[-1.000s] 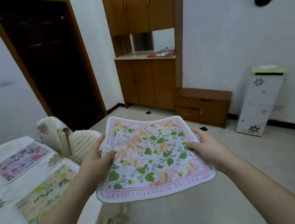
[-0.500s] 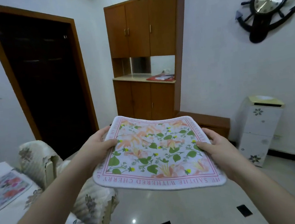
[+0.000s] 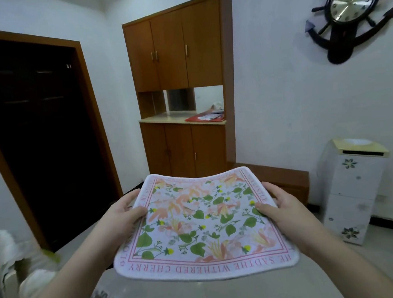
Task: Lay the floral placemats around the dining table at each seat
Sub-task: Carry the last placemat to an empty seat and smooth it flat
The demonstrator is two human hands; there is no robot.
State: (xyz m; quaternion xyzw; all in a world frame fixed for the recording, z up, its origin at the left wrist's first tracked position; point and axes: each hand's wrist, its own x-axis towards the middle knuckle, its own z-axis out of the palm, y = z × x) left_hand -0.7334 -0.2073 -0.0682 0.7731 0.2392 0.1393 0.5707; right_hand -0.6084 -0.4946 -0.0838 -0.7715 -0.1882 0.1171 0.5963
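Note:
I hold one floral placemat [image 3: 203, 223] flat in front of me, above the floor. It is white with green leaves, peach flowers and a pink lettered border. My left hand [image 3: 123, 213] grips its left edge, thumb on top. My right hand [image 3: 280, 205] grips the right edge the same way. The dining table and the other placemats are out of view; only a blurred cloth-covered chair [image 3: 9, 264] shows at the far left.
A tall wooden cupboard [image 3: 182, 98] stands straight ahead, with a low wooden drawer unit [image 3: 285, 181] to its right. A dark open doorway [image 3: 37, 138] is on the left. A white flowered cabinet [image 3: 351, 190] stands at the right wall under a ship-wheel clock [image 3: 351, 12].
My view has swung up and to the right, so the table with its laid placemats has left the frame. Both hands keep the same hold on the placemat.

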